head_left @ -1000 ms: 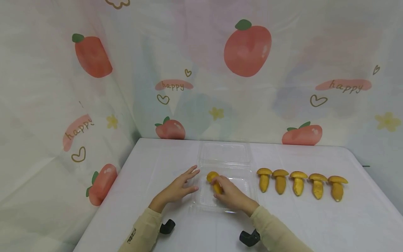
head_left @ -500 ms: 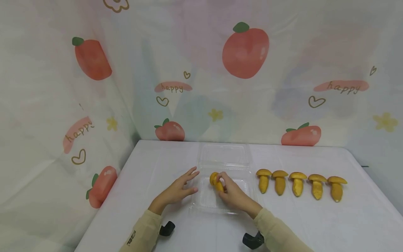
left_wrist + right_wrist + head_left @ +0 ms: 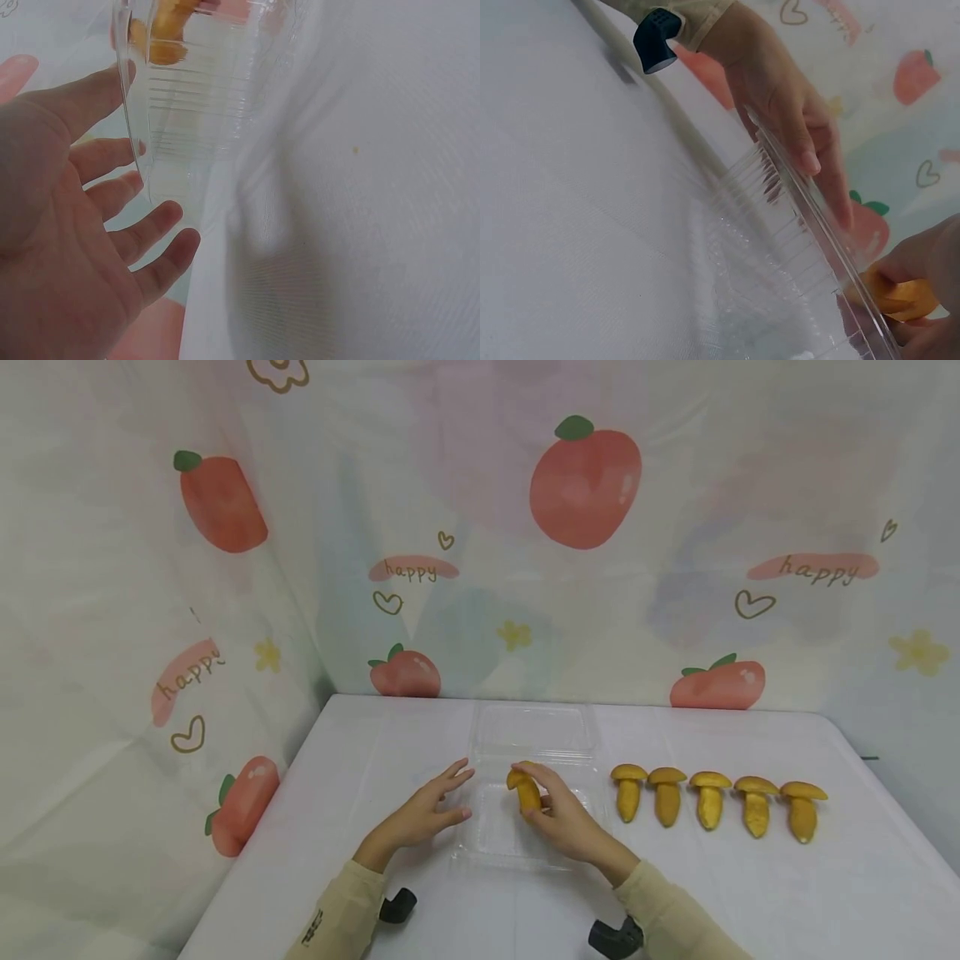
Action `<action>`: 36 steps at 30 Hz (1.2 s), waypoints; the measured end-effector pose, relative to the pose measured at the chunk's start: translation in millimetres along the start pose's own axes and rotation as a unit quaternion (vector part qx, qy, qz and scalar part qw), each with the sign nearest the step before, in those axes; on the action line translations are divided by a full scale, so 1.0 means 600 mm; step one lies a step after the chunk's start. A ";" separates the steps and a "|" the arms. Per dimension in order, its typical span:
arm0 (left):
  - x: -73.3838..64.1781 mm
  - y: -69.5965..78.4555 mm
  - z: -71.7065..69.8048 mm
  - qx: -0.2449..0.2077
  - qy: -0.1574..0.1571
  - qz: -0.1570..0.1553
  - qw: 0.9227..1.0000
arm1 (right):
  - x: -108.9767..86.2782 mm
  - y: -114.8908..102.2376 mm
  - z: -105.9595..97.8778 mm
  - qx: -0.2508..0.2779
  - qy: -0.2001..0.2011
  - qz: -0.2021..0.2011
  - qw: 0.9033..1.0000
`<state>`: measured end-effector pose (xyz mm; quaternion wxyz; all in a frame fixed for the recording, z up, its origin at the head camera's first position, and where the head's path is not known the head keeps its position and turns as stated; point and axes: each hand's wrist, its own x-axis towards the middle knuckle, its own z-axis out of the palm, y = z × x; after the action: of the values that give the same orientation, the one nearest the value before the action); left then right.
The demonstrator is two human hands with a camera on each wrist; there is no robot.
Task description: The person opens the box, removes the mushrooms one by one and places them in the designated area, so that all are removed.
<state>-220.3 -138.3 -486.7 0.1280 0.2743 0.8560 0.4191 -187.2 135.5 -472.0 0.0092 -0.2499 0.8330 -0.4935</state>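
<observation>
My right hand [image 3: 567,820] grips a yellow-brown mushroom [image 3: 529,795] between thumb and fingers, its cap up and to the left. The mushroom is over the base of a clear plastic clamshell box [image 3: 480,842]; how far it is from the floor of the box, I cannot tell. Beside the box's left edge, my left hand [image 3: 420,812] has its fingers spread and holds nothing. In the left wrist view, its fingertips lie at the clear side wall [image 3: 199,112], and the mushroom [image 3: 172,30] shows through the plastic.
Several similar mushrooms [image 3: 709,800] lie in a row to the right of the box, caps toward the back. The box's lid [image 3: 535,728] is folded back. A white cloth covers the table [image 3: 390,735], and a printed curtain [image 3: 480,468] hangs behind it.
My right hand has shifted slightly right with the mushroom, which has turned so that more of its cap and stem shows. My left hand has stayed almost still.
</observation>
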 end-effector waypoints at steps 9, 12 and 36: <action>0.001 0.000 0.001 -0.005 0.002 0.003 1.000 | -0.015 -0.005 -0.026 0.040 0.001 0.058 0.998; 0.001 0.000 0.000 -0.006 0.003 0.005 1.000 | -0.021 -0.005 -0.036 0.044 0.005 0.057 0.997; 0.002 -0.006 0.000 0.005 0.002 0.005 1.000 | -0.065 -0.013 -0.097 0.027 0.020 0.039 0.999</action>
<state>-222.2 -139.4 -489.8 0.1225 0.2780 0.8572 0.4159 -165.1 196.5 -444.7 0.0190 -0.2072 0.8285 -0.5198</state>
